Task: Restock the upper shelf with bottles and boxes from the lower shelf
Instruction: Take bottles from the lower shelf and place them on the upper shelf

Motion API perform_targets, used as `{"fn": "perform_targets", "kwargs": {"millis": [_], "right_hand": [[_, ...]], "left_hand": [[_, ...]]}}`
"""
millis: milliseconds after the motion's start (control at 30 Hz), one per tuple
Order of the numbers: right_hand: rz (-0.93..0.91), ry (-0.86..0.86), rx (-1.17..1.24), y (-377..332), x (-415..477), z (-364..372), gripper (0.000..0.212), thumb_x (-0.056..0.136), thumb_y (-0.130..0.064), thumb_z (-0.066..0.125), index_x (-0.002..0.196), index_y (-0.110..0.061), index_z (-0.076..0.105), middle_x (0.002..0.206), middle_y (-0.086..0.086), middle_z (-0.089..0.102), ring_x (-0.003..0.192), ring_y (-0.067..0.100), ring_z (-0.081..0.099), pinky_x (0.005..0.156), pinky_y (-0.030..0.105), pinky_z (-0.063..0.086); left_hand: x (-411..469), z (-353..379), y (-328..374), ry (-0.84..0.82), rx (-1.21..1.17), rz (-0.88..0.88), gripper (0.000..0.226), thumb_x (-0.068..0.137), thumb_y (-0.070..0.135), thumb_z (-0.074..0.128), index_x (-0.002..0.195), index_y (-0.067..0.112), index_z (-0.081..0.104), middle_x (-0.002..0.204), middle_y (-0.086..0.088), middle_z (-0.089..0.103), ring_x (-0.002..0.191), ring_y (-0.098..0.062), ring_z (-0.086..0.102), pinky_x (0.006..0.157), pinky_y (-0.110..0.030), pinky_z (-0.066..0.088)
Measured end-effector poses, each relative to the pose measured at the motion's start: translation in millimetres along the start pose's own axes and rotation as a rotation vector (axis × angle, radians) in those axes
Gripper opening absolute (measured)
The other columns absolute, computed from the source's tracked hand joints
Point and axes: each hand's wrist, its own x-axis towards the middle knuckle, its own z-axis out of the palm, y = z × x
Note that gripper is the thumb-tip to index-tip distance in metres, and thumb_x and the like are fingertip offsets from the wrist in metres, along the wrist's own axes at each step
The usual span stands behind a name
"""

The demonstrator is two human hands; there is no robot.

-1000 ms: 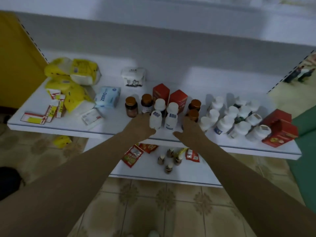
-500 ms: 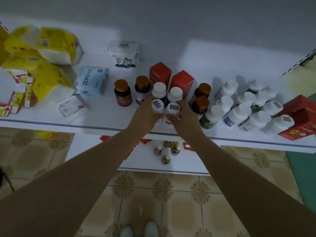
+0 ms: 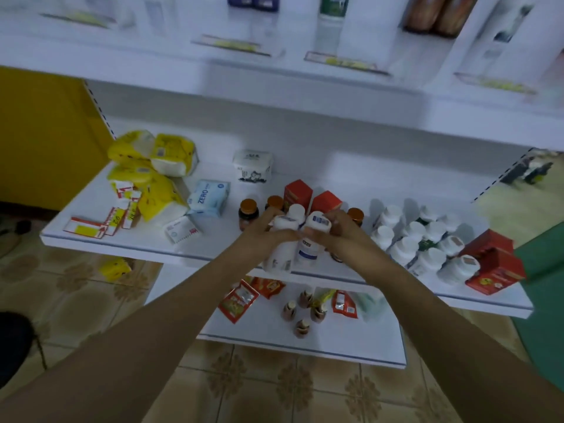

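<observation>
While two white bottles are being held side by side above the front edge of the lower shelf (image 3: 152, 248), one is being gripped by the left hand (image 3: 262, 236) and the other by the right hand (image 3: 345, 236), with fingers curled round each body. The left bottle (image 3: 277, 257) and the blue-labelled right bottle (image 3: 308, 254) are being kept close together. Their long axes are being tilted a little off upright, so the caps are pointing up toward the shelf's back and the bases toward its front edge. Red boxes (image 3: 297, 190) and amber bottles (image 3: 248, 209) are being carried just behind the hands. More white bottles (image 3: 406, 242) are being carried toward the right end. The upper shelf (image 3: 335, 87) is being blurred above.
</observation>
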Motion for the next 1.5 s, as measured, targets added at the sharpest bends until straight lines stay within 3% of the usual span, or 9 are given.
{"fn": "perform_targets", "kwargs": {"millis": [133,267,367,500,633,867,1100,1367,1500], "right_hand": [[-0.026,-0.021,0.088,-31,-28,0,0.047,0.077,-0.053,0.066,0.112,-0.023,0.053,0.109,0.001,0.065,0.100,0.017,0.063,0.085,0.033,0.051],[-0.101,-0.067,0.174,-73,-58,3,0.043,0.076,-0.056,0.064,0.103,-0.024,0.057,0.106,0.004,0.068,0.099,0.021,0.066,0.092,0.045,0.053],[-0.207,-0.103,0.256,-115,-83,-2,0.031,0.089,-0.044,0.055,0.098,-0.014,0.056,0.091,0.006,0.068,0.080,0.019,0.068,0.073,0.036,0.059],[-0.366,-0.121,0.429,-171,-113,-17,0.034,0.089,-0.033,0.052,0.106,-0.005,0.061,0.100,0.014,0.070,0.090,0.025,0.069,0.083,0.038,0.056],[-0.462,-0.051,0.472,-210,-131,-35,0.028,0.084,-0.042,0.056,0.093,-0.015,0.056,0.082,0.005,0.067,0.074,0.017,0.068,0.077,0.036,0.057],[-0.517,0.084,0.479,-243,-148,-53,0.026,0.093,-0.044,0.051,0.087,-0.020,0.060,0.066,-0.001,0.068,0.059,0.014,0.065,0.066,0.033,0.055],[-0.554,0.103,0.453,-249,-142,-63,0.022,0.092,-0.045,0.051,0.090,-0.025,0.060,0.072,-0.003,0.071,0.067,0.012,0.070,0.070,0.033,0.055],[-0.556,0.029,0.404,-271,-120,-62,0.034,0.089,-0.048,0.054,0.104,-0.018,0.057,0.080,0.005,0.065,0.067,0.014,0.064,0.071,0.033,0.056],[-0.549,-0.095,0.455,-288,-95,-51,0.026,0.096,-0.041,0.044,0.088,-0.025,0.063,0.069,-0.006,0.071,0.060,0.008,0.068,0.058,0.023,0.057]], "left_hand": [[-38,-6,20,-0.002,-0.038,0.023,0.026,0.076,0.036,0.072,0.090,0.030,0.051,0.113,-0.012,0.063,0.104,-0.025,0.063,0.094,-0.042,0.051],[-75,-13,52,0.023,-0.051,0.103,0.036,0.075,0.042,0.072,0.098,0.021,0.053,0.109,-0.013,0.066,0.099,-0.028,0.066,0.091,-0.049,0.053],[-101,-19,87,0.008,-0.065,0.228,0.051,0.068,0.051,0.073,0.103,0.019,0.054,0.102,-0.009,0.070,0.097,-0.030,0.068,0.087,-0.055,0.053],[-123,-24,141,0.036,-0.119,0.382,0.022,0.078,0.041,0.070,0.089,0.025,0.061,0.092,-0.004,0.072,0.085,-0.021,0.070,0.078,-0.041,0.059],[-135,-30,189,0.024,-0.193,0.417,0.034,0.079,0.046,0.067,0.092,0.016,0.062,0.086,-0.012,0.071,0.079,-0.031,0.067,0.078,-0.042,0.057],[-149,-31,240,-0.127,-0.175,0.502,0.022,0.088,0.040,0.058,0.077,0.021,0.063,0.065,0.000,0.069,0.057,-0.014,0.066,0.058,-0.023,0.053],[-149,-26,253,-0.180,-0.173,0.520,0.042,0.087,0.042,0.060,0.113,0.009,0.059,0.097,-0.015,0.063,0.088,-0.028,0.062,0.084,-0.040,0.054],[-139,-51,264,-0.096,-0.180,0.543,0.023,0.086,0.041,0.060,0.088,0.019,0.062,0.076,-0.005,0.066,0.075,-0.022,0.061,0.077,-0.034,0.051],[-137,-77,268,-0.037,-0.268,0.485,0.049,0.078,0.043,0.061,0.115,0.011,0.059,0.110,-0.020,0.061,0.096,-0.031,0.057,0.094,-0.048,0.046]]}}
